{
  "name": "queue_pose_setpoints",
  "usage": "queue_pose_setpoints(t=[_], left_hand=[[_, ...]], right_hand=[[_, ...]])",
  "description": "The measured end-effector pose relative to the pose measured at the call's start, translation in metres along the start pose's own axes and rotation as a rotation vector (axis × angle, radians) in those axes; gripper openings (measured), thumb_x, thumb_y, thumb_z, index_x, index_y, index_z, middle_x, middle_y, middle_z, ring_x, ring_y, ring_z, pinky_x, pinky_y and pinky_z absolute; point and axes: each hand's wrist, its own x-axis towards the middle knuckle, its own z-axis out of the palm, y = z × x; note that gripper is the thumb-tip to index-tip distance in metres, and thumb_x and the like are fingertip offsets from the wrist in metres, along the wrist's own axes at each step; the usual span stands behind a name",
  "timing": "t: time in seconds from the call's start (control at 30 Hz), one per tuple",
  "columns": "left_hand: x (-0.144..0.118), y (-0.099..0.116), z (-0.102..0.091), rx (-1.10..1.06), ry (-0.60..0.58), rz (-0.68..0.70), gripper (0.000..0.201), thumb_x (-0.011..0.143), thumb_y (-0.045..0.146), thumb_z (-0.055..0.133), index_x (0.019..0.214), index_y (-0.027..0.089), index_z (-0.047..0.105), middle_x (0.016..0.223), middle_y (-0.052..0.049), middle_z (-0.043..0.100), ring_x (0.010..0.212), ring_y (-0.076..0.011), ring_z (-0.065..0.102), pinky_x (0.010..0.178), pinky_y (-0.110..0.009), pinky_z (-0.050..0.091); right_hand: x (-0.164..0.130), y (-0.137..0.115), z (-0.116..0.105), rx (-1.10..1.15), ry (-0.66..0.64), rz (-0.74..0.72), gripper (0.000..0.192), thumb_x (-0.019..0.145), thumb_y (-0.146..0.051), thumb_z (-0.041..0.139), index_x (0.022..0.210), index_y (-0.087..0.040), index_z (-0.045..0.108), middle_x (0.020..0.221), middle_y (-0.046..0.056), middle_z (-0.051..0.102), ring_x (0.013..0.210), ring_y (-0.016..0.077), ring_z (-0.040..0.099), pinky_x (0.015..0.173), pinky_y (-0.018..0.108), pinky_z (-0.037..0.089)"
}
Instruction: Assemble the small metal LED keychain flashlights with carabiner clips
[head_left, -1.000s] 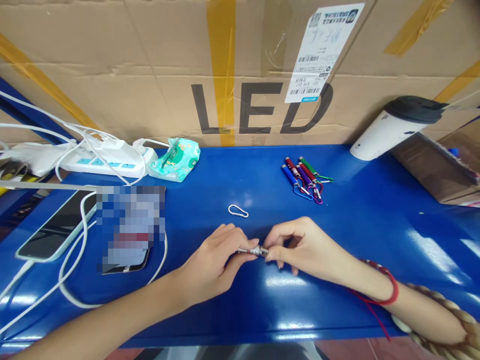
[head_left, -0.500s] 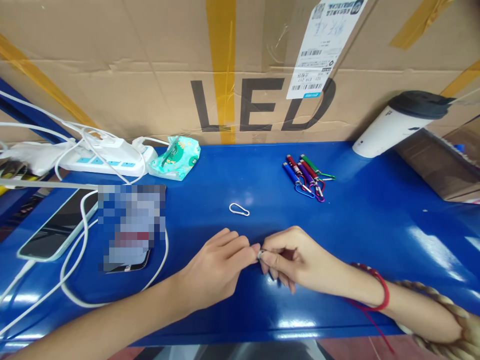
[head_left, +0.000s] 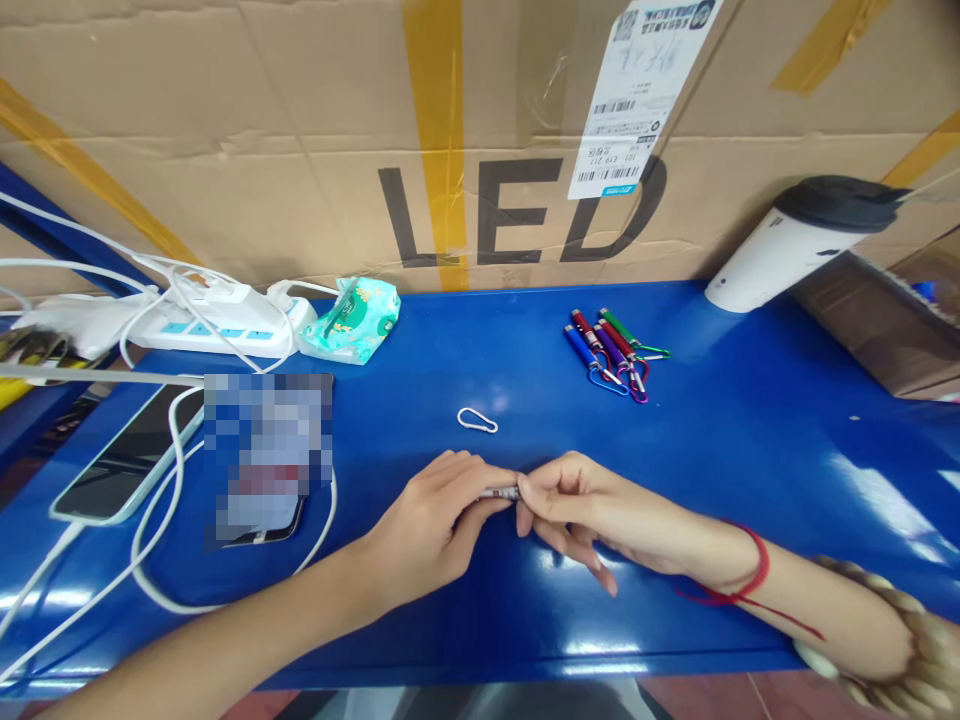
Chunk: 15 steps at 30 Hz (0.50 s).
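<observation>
The left hand [head_left: 442, 515] is closed around a small silver keychain flashlight [head_left: 501, 493], which lies level between both hands, low over the front middle of the blue table [head_left: 750, 450]. Only a short piece of its body shows. The right hand [head_left: 577, 500] pinches the right end of it with thumb and forefinger, and the other fingers hang loose below. Half a second ago the right fingertips covered this end almost fully and the body was hardly seen; now a little more of the metal shows between the hands, and the right wrist has turned flatter. I judge that the right hand is turning or pulling the end part, so the work on this piece is not finished.

Just behind the hands a loose silver carabiner clip [head_left: 477, 421] lies on the table, apart from them. Further back right is a small pile of colored keychain flashlights [head_left: 611, 352] with clips on. A white tumbler [head_left: 795, 245] leans at the far right. At left are two phones on white cables [head_left: 161, 500], a power strip [head_left: 217, 320] and a tissue pack [head_left: 351, 318].
</observation>
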Motion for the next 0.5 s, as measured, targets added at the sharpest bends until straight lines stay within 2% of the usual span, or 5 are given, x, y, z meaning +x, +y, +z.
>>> queue_pose_setpoints(t=[0.13,0.23,0.3,0.4,0.5], left_hand=[[0.002,0.004,-0.001,-0.056,0.042,-0.121,0.018,0.085,0.007,0.048,0.097,0.016,0.057,0.081,0.001,0.064,0.072,-0.0081,0.056,0.069,-0.018,0.044],[0.004,0.006,-0.002,-0.083,0.051,-0.168,0.016,0.086,0.009,0.049,0.095,0.016,0.059,0.082,0.001,0.065,0.074,-0.0080,0.059,0.069,-0.017,0.045],[0.005,0.006,-0.002,-0.118,0.055,-0.211,0.015,0.086,0.011,0.049,0.095,0.016,0.060,0.085,0.000,0.066,0.077,-0.0080,0.061,0.070,-0.016,0.046],[0.006,0.004,-0.002,-0.176,0.050,-0.279,0.015,0.086,0.012,0.049,0.095,0.015,0.061,0.089,0.000,0.067,0.081,-0.0083,0.063,0.072,-0.015,0.047],[0.007,0.002,-0.002,-0.226,0.054,-0.340,0.015,0.086,0.014,0.050,0.096,0.014,0.061,0.086,0.000,0.067,0.076,-0.0083,0.063,0.068,-0.015,0.047]], right_hand=[[-0.001,0.001,0.002,-0.349,0.166,-0.127,0.052,0.086,-0.057,0.042,0.074,-0.009,0.060,0.054,0.001,0.051,0.041,0.0063,0.049,0.035,0.014,0.042],[-0.003,-0.001,0.000,-0.616,0.321,-0.267,0.050,0.090,-0.051,0.038,0.073,-0.010,0.060,0.056,0.002,0.052,0.045,0.0060,0.049,0.041,0.015,0.042],[-0.005,-0.003,-0.004,-0.824,0.402,-0.414,0.041,0.090,-0.046,0.042,0.076,-0.012,0.060,0.062,0.002,0.055,0.051,0.0061,0.051,0.047,0.016,0.043],[-0.009,-0.005,-0.009,-1.169,0.481,-0.686,0.026,0.086,-0.039,0.055,0.092,-0.015,0.062,0.078,0.002,0.059,0.058,0.0055,0.053,0.056,0.017,0.044],[-0.011,-0.004,-0.012,-1.382,0.510,-0.884,0.025,0.083,-0.031,0.060,0.103,-0.016,0.062,0.092,0.004,0.061,0.069,0.0058,0.057,0.061,0.016,0.044]])
